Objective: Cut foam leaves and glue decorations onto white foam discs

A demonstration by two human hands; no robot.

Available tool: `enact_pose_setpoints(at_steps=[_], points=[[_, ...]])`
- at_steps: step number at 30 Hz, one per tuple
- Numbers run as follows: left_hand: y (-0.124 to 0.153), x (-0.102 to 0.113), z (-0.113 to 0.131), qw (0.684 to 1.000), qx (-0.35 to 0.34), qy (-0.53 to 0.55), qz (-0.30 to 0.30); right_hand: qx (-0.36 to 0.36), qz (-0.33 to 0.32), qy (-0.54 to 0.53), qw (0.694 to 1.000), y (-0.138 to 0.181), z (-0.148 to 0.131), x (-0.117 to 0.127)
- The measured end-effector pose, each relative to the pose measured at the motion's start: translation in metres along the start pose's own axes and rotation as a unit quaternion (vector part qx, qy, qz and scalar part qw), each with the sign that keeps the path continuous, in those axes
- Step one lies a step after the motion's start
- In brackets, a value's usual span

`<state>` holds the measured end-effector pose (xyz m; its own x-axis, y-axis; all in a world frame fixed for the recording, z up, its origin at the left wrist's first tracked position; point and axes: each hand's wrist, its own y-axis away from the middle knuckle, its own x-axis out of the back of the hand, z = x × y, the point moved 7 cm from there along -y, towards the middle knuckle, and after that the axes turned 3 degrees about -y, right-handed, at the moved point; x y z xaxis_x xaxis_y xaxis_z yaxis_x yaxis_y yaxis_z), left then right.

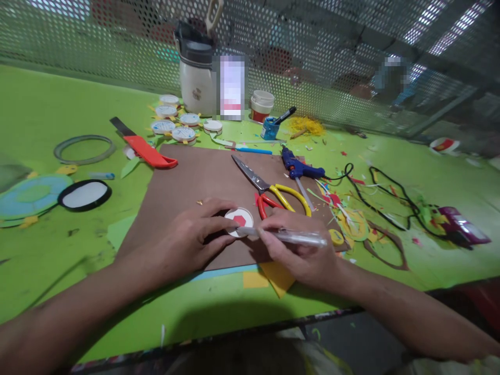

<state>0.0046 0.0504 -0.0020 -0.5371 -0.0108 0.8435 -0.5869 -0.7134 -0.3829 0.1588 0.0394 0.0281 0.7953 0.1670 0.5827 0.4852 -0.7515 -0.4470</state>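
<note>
My left hand point(201, 232) rests on a brown board point(195, 174), its fingers closed on the edge of a small white disc point(246, 215) with a red shape in its middle. In my right hand point(299, 245) is a clear-barrelled pen point(300, 238), pinched near its front. The pen's tip meets the disc beside the red shape; whether it presses on it I cannot tell. Just beyond my right hand lie scissors point(269, 188) with one yellow and one red handle, blades spread. A blue glue gun point(299, 165) sits at the board's far right corner.
Left of the board are a red-handled knife point(144, 151), a tape ring point(84, 149) and a black-rimmed disc point(86, 196). Several round pieces point(183, 134) stand before a white flask point(197, 78). A blue jar point(269, 128) holds a marker. Paper scraps and a black cord point(385, 211) lie right.
</note>
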Motion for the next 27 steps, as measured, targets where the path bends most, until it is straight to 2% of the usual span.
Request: enact_pose_setpoints(at_steps=[13, 27], points=[[-0.0008, 0.0000, 0.0014, 1.000, -0.006, 0.001, -0.005, -0.004, 0.008, 0.029, 1.000, -0.0011, -0.0003, 0.0015], [0.0000, -0.0018, -0.0003, 1.000, 0.002, -0.002, -0.018, -0.010, 0.042, 0.003, 0.999, 0.0009, 0.0017, 0.0091]])
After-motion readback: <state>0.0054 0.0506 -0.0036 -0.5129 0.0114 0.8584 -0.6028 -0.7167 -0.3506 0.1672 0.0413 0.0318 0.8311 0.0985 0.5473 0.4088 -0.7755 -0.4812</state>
